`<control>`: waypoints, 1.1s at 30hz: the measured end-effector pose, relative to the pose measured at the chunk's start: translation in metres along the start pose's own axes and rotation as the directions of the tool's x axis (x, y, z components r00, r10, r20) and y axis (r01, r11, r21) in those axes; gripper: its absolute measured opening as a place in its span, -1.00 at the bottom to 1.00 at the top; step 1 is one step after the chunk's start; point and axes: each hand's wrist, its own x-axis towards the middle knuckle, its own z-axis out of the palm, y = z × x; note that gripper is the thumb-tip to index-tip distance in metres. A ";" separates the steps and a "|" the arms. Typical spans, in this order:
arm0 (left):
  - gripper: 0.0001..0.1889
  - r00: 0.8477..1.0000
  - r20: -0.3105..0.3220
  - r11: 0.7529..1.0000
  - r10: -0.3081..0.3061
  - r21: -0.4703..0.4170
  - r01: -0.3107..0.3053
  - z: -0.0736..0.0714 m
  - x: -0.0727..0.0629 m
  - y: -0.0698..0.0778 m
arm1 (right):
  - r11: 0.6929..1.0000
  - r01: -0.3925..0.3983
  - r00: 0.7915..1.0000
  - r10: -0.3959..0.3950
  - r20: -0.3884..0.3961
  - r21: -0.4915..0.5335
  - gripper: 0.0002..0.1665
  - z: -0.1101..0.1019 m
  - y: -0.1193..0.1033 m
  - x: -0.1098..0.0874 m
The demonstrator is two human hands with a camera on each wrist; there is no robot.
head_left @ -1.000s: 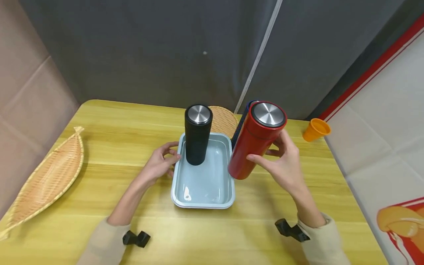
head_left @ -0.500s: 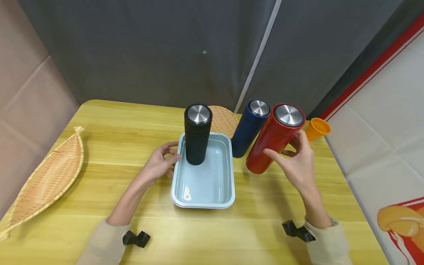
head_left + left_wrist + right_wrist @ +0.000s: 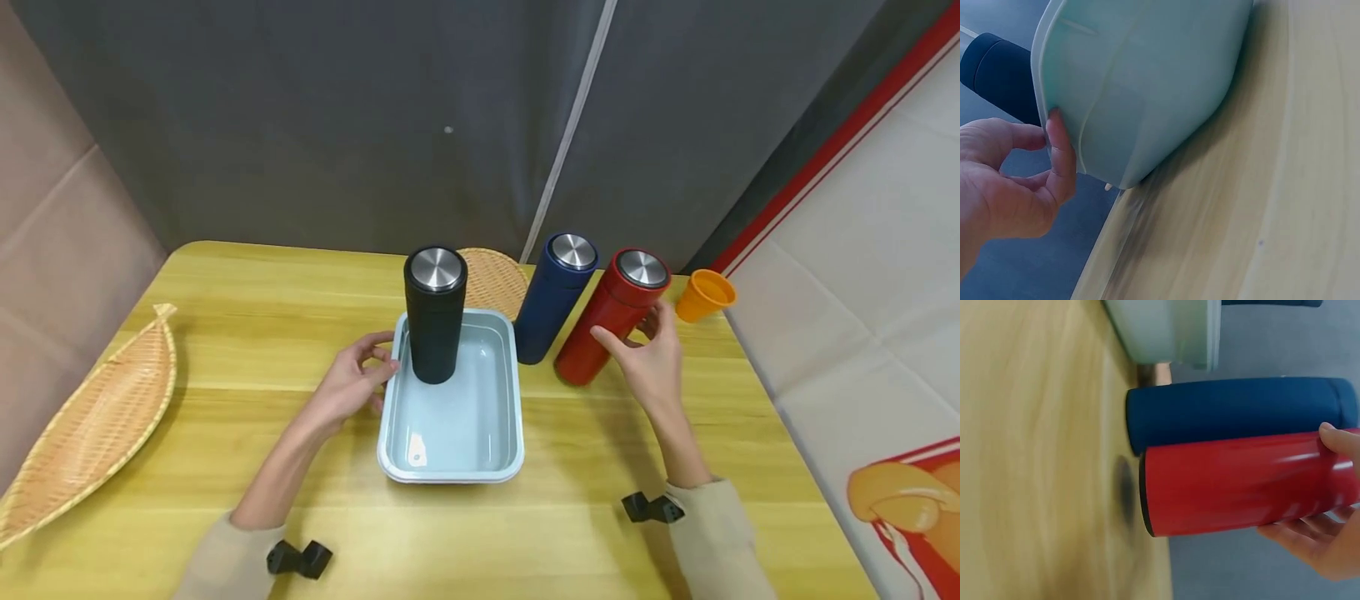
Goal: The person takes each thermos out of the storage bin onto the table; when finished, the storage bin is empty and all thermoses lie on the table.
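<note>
My right hand (image 3: 651, 358) holds a red thermos (image 3: 603, 321) with a silver lid around its upper part. In the right wrist view the base of the red thermos (image 3: 1235, 484) hovers just off the table, over its shadow. Left of it a navy blue thermos (image 3: 551, 304) stands on the table, right of the light blue plastic tub (image 3: 386, 450). A black thermos (image 3: 435, 325) stands upright inside that tub, towards its back left. At the tub's left rim, my left hand (image 3: 352, 379) pinches the edge between thumb and fingers, as the left wrist view shows.
Behind the tub lies a round woven mat (image 3: 495, 279). An orange cup (image 3: 705, 296) is at the table's back right, close to the white wall. A boat-shaped woven basket (image 3: 97, 417) lies along the left side. A grey curtain (image 3: 337, 125) hangs behind the table.
My right hand has carried the red thermos rightwards from the tub's right edge and lowered it, uncovering the navy thermos. My left hand keeps its place on the rim. The head view has shifted slightly.
</note>
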 end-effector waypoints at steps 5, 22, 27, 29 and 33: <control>-0.44 1.000 -0.013 1.000 0.006 -0.028 -0.007 0.004 0.001 -0.001 | 1.000 -0.003 0.999 0.004 -0.053 0.020 -0.21 0.006 0.008 0.007; -0.44 1.000 -0.017 0.999 0.014 -0.032 -0.014 0.002 0.003 -0.004 | 0.999 0.013 0.999 -0.012 -0.044 0.039 -0.21 0.019 0.021 0.018; -0.43 1.000 -0.009 0.999 0.020 -0.029 -0.020 0.002 0.003 -0.005 | 0.999 0.014 0.999 -0.012 -0.041 0.043 -0.21 0.020 0.022 0.019; -0.43 1.000 -0.007 0.999 0.020 -0.029 -0.020 0.001 0.003 -0.005 | 0.999 0.018 0.999 -0.016 -0.038 0.037 -0.21 0.020 0.023 0.020; -0.43 1.000 -0.003 0.999 0.022 -0.039 -0.022 0.000 0.004 -0.004 | 0.999 0.022 1.000 -0.021 -0.023 0.023 -0.20 0.021 0.024 0.021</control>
